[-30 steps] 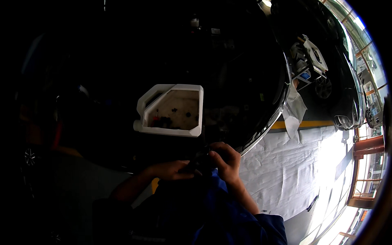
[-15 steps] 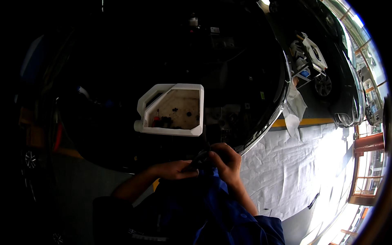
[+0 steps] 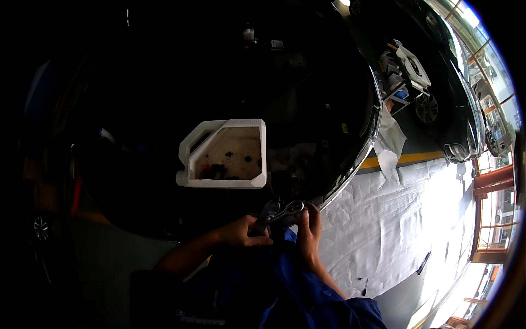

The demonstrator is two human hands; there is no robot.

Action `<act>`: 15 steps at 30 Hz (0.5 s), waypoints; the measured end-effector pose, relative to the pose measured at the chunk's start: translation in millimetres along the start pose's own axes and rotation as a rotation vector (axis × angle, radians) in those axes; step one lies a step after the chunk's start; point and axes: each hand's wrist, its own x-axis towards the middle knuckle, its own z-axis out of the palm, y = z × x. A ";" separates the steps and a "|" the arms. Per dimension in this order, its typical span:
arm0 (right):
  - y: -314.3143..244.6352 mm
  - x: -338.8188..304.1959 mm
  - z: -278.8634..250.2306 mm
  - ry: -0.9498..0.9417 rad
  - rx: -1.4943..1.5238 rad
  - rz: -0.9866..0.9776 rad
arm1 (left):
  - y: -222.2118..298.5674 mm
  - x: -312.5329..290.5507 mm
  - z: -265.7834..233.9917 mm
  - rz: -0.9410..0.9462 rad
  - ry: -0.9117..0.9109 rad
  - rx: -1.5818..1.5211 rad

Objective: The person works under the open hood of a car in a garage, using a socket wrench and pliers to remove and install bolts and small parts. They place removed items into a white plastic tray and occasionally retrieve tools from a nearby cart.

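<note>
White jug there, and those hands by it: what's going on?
A person in blue is handling what looks like a metal ratchet between left hand and right hand, its round head nearer the right. Their exact grip is too dark to tell. Beyond them, the cut-open white jug contains small dark parts and something red.

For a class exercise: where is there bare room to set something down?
Free: the middle of the white floor sheet, between the yellow stripe and small dark pieces. Crowded: low in the cut-open white jug, among dark parts; between left hand and right hand, at the ratchet wrench.
</note>
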 end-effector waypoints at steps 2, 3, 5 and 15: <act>3.2 -1.7 2.8 -0.014 0.125 0.119 | 5.0 3.9 2.0 -0.053 -0.016 -0.021; -9.0 2.0 9.3 0.002 0.155 0.188 | 6.9 6.1 4.5 -0.080 -0.022 -0.034; -50.4 8.7 32.1 0.086 0.238 0.365 | 0.6 9.8 5.8 -0.016 0.038 -0.025; -55.5 23.7 21.1 0.039 0.481 0.172 | 8.2 2.2 23.3 0.201 0.290 -0.079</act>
